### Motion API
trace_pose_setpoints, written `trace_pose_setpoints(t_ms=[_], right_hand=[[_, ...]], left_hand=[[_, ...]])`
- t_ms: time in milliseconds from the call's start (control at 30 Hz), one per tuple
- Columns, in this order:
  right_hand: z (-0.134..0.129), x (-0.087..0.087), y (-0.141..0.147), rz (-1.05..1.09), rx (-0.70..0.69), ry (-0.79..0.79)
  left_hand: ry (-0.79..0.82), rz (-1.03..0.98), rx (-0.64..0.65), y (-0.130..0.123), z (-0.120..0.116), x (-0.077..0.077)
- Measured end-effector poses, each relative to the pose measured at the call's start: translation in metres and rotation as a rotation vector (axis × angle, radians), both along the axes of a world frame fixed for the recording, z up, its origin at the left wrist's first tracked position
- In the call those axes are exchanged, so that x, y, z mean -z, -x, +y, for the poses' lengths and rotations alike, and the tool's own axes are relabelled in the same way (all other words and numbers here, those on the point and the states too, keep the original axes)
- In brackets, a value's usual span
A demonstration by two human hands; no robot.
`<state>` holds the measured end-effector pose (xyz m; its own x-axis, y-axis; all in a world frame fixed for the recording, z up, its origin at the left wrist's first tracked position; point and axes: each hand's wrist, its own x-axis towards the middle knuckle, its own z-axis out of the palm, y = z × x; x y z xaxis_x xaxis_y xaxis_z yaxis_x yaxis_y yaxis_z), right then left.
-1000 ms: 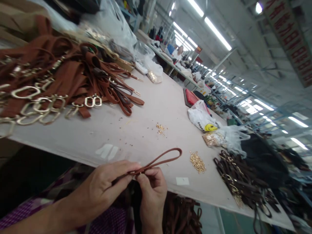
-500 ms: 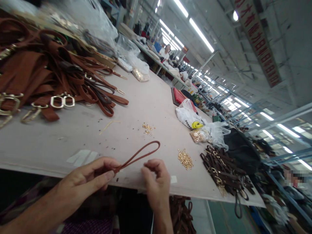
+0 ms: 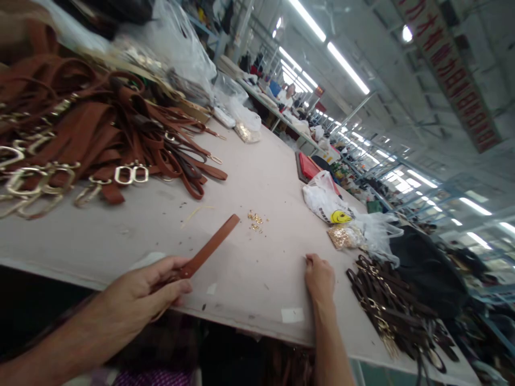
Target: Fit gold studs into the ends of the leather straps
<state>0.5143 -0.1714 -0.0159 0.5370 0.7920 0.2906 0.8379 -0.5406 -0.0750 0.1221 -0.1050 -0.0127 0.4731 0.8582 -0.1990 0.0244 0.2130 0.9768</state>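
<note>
A brown leather strap (image 3: 214, 242) is pinched between the thumb and fingers of my left hand (image 3: 161, 287), its looped end pointing up and away over the table. My right hand (image 3: 321, 274) rests on the table further right, fingers curled together where the pile of small gold pieces was seen; whatever the fingertips hold is too small to make out. A small scatter of gold pieces (image 3: 255, 219) lies beyond the strap's end.
On the left is a heap of brown straps (image 3: 92, 128) with gold buckles. Dark brown straps (image 3: 386, 300) lie at the right, near a black bag (image 3: 426, 268). Plastic bags (image 3: 324, 198) stand behind on the pale table (image 3: 257, 171). A person is far off.
My right hand has moved right and away, onto the gold pile, which is now hidden. The strap in my left hand has turned and shows its flat broad side. The view has shifted.
</note>
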Motion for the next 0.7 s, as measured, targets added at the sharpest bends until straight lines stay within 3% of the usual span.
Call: trace_pose_setpoints(t_ms=[133, 233, 300, 367, 467, 533, 600, 700], right_hand=[[0.002, -0.010, -0.011, 0.088, -0.064, 0.012], [0.005, -0.016, -0.012, 0.177, -0.092, -0.023], [0.006, -0.015, 0.004, 0.222, -0.111, -0.070], [0.005, -0.011, 0.040, 0.327, -0.182, -0.170], [-0.003, -0.003, 0.118, 0.690, -0.384, -0.452], [-0.007, 0.001, 0.171, 0.816, -0.496, -0.566], [-0.009, 0.000, 0.210, 0.852, -0.598, -0.597], [-0.007, -0.004, 0.238, 0.786, -0.679, -0.579]], left_hand=[[0.017, -0.014, 0.141, 0.005, -0.008, -0.010], [0.034, -0.024, 0.136, 0.005, -0.009, -0.012], [0.033, 0.002, 0.104, 0.005, -0.009, -0.012], [0.029, 0.027, 0.067, 0.004, -0.008, -0.011], [-0.006, 0.026, 0.032, 0.001, -0.007, -0.012], [-0.058, 0.029, 0.020, 0.000, -0.006, -0.014], [-0.112, 0.044, 0.014, 0.000, -0.006, -0.017], [-0.177, 0.072, 0.028, 0.001, -0.007, -0.021]])
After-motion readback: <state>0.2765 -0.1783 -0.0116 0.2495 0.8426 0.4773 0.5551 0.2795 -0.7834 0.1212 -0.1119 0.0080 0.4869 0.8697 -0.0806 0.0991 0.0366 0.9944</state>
